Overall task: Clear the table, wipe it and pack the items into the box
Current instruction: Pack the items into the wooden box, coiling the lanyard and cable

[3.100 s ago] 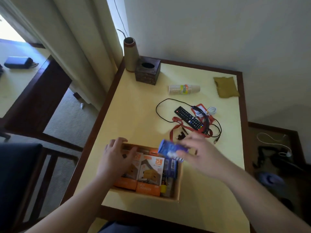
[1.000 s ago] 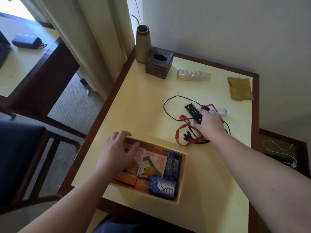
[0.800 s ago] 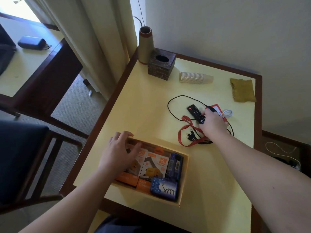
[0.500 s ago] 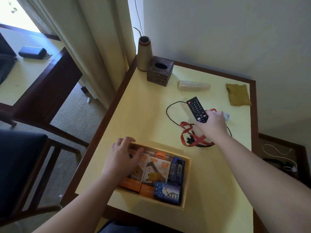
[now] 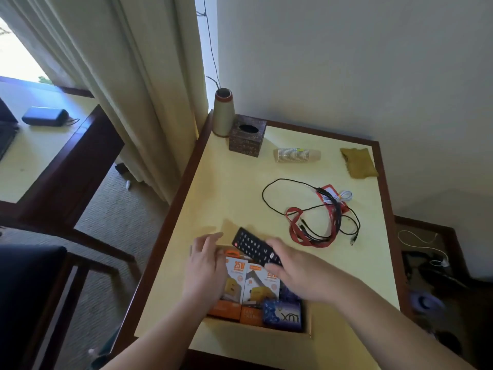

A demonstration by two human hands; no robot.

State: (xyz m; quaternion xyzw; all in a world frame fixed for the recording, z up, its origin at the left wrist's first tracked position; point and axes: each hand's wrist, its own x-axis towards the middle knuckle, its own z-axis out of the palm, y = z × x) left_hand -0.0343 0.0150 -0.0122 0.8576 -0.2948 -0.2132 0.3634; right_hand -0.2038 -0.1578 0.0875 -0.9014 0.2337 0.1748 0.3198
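The right hand (image 5: 301, 273) has its fingers (image 5: 274, 245) wrapped around the near end of the black remote (image 5: 254, 247), holding it tilted above the far edge of the box (image 5: 306, 320). The left hand (image 5: 206, 271) rests flat on the orange packets (image 5: 237, 279) inside, fingers spread. A blue pack (image 5: 282, 315) sits at the box's near corner. At two o'clock on the surface (image 5: 213, 198) lies a red lanyard (image 5: 314, 222) tangled with black cable; stacked cups (image 5: 296, 155) and a cloth (image 5: 358, 162) lie beyond.
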